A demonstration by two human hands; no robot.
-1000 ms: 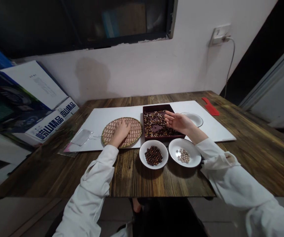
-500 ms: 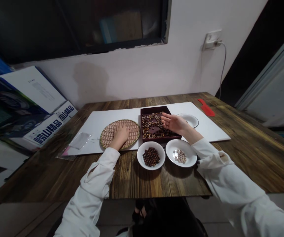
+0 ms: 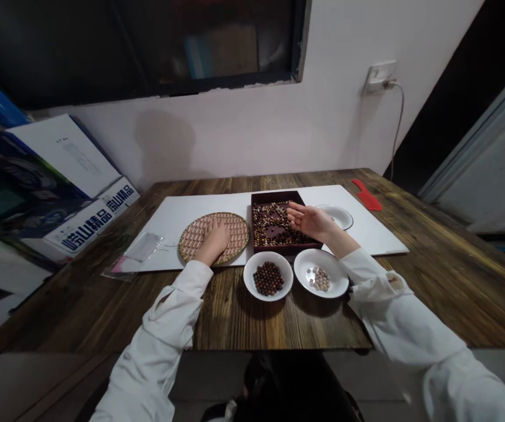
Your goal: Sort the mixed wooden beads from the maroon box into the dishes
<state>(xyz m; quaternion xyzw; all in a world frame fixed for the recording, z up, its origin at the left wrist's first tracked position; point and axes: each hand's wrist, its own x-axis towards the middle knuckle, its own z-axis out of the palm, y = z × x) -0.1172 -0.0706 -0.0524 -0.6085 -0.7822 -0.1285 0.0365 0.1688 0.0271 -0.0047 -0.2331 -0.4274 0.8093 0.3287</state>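
My left hand (image 3: 215, 240) rests palm down, fingers spread, on a round woven mat (image 3: 190, 237) with a patterned surface. Over the right side of a dark maroon box (image 3: 274, 249) hovers my right hand (image 3: 311, 221), palm turned up and fingers stretched out; I see nothing in it. Mixed brown and tan beads (image 3: 265, 224) fill much of that box. In front of it a white bowl (image 3: 249, 285) holds dark brown beads (image 3: 268, 278). Beside that, another white bowl (image 3: 341, 280) contains pale beads (image 3: 321, 279).
Partly behind my right hand is a white plate (image 3: 344, 218). A white board (image 3: 379, 234) lies under the box and mat on a wooden table (image 3: 432, 281). A red scraper-like tool (image 3: 368, 198) lies at right, a clear plastic bag (image 3: 144, 247) at left. Printed boxes (image 3: 86, 220) stand further left.
The view has shifted slightly. Both hands keep nearly the same place and pose, and the beads and bowls look unchanged.
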